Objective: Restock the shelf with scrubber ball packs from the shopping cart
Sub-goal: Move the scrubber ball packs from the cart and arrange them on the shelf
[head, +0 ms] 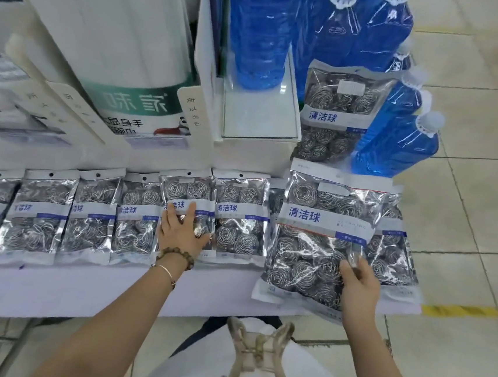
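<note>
Left hand [181, 230] lies flat with fingers straight, pressing on a shelved scrubber pack [191, 190]; it grasps nothing. At its 3 o'clock, the right hand [360, 285] grips the lower edge of the held pack [320, 225], thumb on its face, over the shelf [140, 296] end. A row of packs [87, 212] runs toward 9 o'clock. 1 leaning pack [338, 105] rests against blue bottles [398, 142] at 1 o'clock.
</note>
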`<action>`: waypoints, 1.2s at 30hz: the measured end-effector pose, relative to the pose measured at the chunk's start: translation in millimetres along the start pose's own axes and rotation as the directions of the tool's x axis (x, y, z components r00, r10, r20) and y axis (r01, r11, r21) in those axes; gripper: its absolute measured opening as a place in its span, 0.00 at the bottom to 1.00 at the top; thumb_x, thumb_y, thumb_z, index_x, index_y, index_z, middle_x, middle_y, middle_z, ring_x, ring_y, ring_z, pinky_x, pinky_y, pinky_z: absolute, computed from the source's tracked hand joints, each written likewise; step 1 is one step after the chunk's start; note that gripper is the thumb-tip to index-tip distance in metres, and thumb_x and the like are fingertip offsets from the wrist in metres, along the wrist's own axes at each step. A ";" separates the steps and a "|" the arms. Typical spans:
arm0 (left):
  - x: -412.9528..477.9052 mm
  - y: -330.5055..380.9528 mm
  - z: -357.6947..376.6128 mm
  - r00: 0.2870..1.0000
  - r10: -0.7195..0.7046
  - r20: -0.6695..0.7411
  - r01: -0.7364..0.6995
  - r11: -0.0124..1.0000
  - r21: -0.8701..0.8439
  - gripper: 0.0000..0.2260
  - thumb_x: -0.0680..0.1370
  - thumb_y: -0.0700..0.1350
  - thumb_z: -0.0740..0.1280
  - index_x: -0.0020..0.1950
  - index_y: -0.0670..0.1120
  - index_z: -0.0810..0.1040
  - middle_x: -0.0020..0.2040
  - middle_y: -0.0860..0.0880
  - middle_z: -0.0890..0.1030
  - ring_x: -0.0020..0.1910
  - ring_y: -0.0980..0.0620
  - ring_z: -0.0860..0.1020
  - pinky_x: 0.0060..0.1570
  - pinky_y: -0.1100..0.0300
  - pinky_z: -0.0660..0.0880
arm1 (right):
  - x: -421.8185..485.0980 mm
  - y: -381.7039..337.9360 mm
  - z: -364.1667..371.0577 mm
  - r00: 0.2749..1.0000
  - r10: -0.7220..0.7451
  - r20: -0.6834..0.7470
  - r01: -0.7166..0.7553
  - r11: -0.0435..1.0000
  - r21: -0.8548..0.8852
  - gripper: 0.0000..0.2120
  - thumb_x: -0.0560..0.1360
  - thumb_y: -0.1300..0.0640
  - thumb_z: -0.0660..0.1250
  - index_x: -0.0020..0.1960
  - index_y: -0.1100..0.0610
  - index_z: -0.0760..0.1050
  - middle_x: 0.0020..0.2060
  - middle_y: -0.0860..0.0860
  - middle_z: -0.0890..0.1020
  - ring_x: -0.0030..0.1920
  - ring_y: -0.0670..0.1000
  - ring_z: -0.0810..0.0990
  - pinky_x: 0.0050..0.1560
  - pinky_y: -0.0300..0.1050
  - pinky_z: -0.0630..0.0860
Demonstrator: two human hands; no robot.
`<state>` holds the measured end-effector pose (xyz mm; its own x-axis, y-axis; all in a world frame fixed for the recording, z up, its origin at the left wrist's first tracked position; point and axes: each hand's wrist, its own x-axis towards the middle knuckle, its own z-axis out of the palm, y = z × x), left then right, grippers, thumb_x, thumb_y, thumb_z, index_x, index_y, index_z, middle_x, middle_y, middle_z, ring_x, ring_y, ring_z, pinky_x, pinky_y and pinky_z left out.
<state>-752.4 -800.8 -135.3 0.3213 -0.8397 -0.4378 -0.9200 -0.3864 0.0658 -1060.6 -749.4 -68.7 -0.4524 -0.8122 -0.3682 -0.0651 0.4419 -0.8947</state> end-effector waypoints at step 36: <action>57.0 289.4 -177.2 0.973 0.197 -0.119 -0.192 0.406 -0.893 0.23 0.67 0.45 0.76 0.58 0.43 0.73 0.51 0.49 0.80 0.45 0.52 0.80 0.49 0.55 0.78 | 214.0 -136.6 -3.9 0.970 -0.236 0.052 0.240 0.968 -0.073 0.12 0.72 0.56 0.71 0.53 0.54 0.72 0.47 0.55 0.81 0.47 0.54 0.79 0.50 0.52 0.76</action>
<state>-960.6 -1028.2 17.6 0.1580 -0.9388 -0.3060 -0.2351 -0.3367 0.9118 -1152.0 -982.1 -24.3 -0.3769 -0.9125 -0.1592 -0.2367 0.2610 -0.9359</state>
